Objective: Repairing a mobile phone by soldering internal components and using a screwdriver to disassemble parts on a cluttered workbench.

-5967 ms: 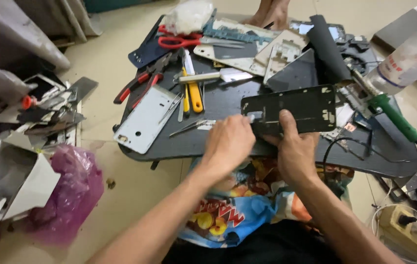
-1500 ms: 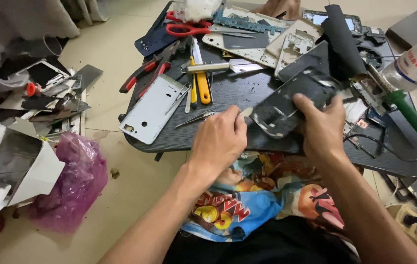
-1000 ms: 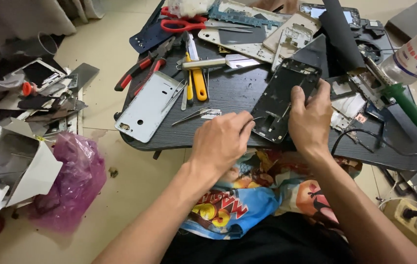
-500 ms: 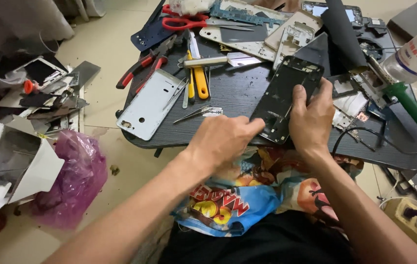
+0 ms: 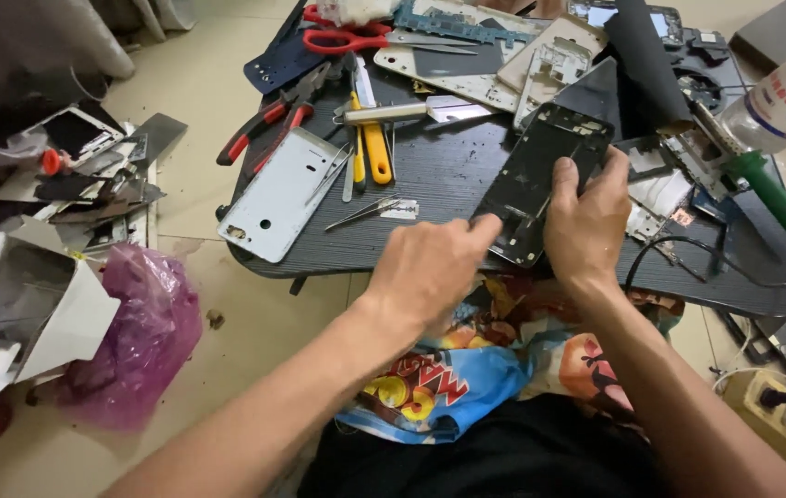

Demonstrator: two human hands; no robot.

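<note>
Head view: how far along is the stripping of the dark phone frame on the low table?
Done, it seems: the dark phone frame lies bare and open, and a silver back cover sits apart to its left. In hand: the right hand steadies the frame while the left hand touches its lower edge. Left, as a guess: small parts still sit inside the frame; tweezers lie unused nearby.

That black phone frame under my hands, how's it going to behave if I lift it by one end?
The black phone frame looks thin and full of cutouts, so it is probably light and may flex a little. It lies flat on the dark table, so rolling is unlikely. The right hand grips its edge and the left hand touches its near end; thin edges may bend if forced.
</note>
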